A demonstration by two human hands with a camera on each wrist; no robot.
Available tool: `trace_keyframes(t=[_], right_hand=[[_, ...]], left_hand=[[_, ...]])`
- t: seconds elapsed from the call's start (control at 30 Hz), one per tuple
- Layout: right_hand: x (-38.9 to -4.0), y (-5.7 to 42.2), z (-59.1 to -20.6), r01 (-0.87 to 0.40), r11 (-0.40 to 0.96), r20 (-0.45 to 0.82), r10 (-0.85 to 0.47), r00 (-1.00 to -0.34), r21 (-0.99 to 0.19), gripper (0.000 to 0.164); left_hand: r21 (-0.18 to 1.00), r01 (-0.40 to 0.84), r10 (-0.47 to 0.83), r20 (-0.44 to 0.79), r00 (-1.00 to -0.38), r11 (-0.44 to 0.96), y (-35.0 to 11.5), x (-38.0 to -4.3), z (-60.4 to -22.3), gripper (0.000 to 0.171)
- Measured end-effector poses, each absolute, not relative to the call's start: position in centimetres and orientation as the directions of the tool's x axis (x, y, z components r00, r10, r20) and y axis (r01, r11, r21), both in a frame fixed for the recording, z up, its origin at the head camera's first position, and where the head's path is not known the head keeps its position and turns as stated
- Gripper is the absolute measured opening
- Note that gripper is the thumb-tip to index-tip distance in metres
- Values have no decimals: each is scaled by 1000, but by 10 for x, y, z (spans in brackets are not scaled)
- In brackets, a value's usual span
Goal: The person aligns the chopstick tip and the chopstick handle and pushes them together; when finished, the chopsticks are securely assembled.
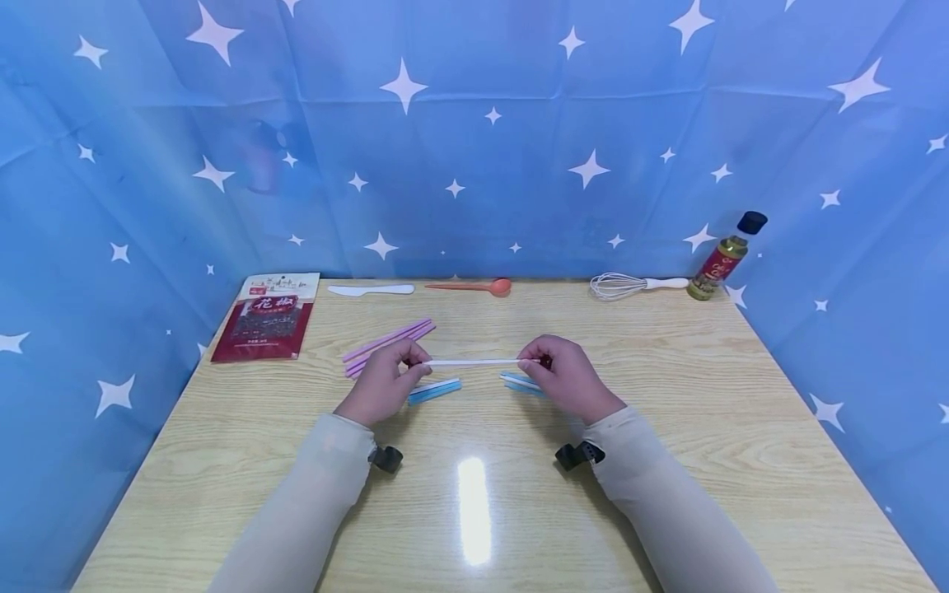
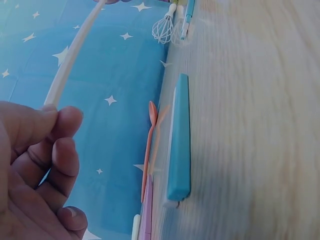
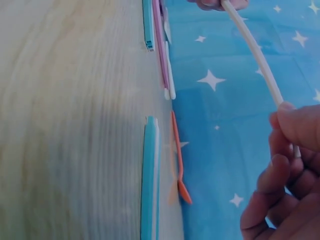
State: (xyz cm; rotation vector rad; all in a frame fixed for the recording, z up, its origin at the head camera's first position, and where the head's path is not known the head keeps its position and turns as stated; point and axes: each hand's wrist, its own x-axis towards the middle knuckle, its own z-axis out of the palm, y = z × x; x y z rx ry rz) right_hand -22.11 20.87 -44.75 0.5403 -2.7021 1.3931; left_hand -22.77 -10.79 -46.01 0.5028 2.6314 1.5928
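Observation:
A thin white stick (image 1: 474, 362) spans level between the two hands, raised over the table. My left hand (image 1: 385, 380) pinches its left end between thumb and index finger; the other fingers curl loosely, as the left wrist view shows. At the opposite end, my right hand (image 1: 571, 377) has the same kind of pinch, and a short tip of the stick (image 3: 255, 52) pokes out below the fingers. Blue and white sticks (image 1: 436, 392) lie beside the left hand. More blue and white sticks (image 1: 521, 382) are partly hidden behind the right hand.
Purple sticks (image 1: 389, 342) lie beyond the left hand. Along the back edge are a red spice packet (image 1: 263, 325), a white knife (image 1: 371, 290), an orange spoon (image 1: 498, 287), a whisk (image 1: 623, 285) and an oil bottle (image 1: 721, 265). A starry blue curtain (image 1: 474, 140) encloses the table.

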Motion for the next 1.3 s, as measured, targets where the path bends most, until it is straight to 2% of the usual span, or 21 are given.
trace_keyframes(t=[0.33, 0.53, 0.7, 0.9, 1.1, 1.3], right_hand=[[-223, 208, -450, -335, 553, 214, -273, -938, -763, 5], [-226, 209, -450, -244, 559, 142, -220, -965, -792, 12], [-226, 210, -450, -189, 515, 116, -171, -979, -836, 25], [-226, 209, -449, -191, 507, 112, -182, -977, -840, 24], [-227, 211, -452, -189, 512, 108, -184, -977, -838, 27], [-227, 212, -452, -185, 508, 101, -189, -977, -841, 28]], left_hand=[[847, 277, 312, 141, -940, 453, -110, -229, -462, 7], [817, 241, 290, 94, -952, 524, -120, -235, -462, 4], [719, 161, 177, 54, -983, 676, -135, -244, -467, 5], [585, 85, 115, -14, -993, 806, -144, -247, -466, 7], [482, 3, 67, -115, -991, 876, -150, -245, -459, 8], [443, -64, 29, -200, -979, 894, -158, -244, -454, 6]])
